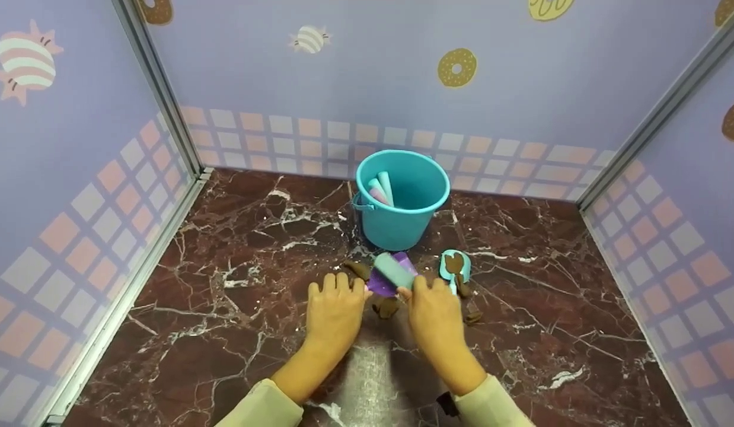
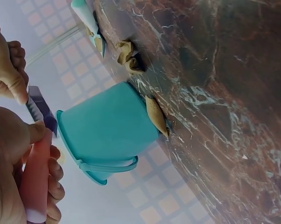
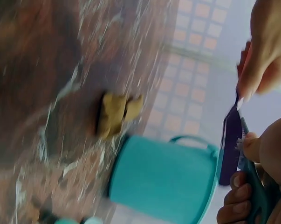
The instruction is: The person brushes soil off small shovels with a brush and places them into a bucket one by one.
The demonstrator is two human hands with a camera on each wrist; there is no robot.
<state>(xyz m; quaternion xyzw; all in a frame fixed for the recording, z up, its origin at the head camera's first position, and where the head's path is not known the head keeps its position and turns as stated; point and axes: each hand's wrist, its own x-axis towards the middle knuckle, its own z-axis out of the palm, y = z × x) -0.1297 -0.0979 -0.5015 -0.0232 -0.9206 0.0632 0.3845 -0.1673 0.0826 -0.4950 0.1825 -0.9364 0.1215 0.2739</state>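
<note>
My left hand [image 1: 336,305] grips the pink handle [image 2: 37,182] of a toy tool with a flat purple blade [image 3: 231,135], perhaps a shovel. My right hand [image 1: 435,308] holds a teal-handled tool [image 3: 259,196] with a pale, flat head [image 1: 393,270]. Whitish bristle-like tufts show near its thumb in the right wrist view, so it may be a brush. That head lies over the purple blade; whether they touch I cannot tell. Both tools are held up off the floor, in front of the bucket.
A teal bucket [image 1: 396,228] with several pastel handles [image 1: 380,188] inside stands behind the hands. Brown, dry leaf-like pieces [image 1: 386,307] lie around. To the right is a light-blue toy shovel [image 1: 446,265] with a brown piece on it. Patterned walls [image 1: 319,77] enclose the marbled floor [image 1: 225,332].
</note>
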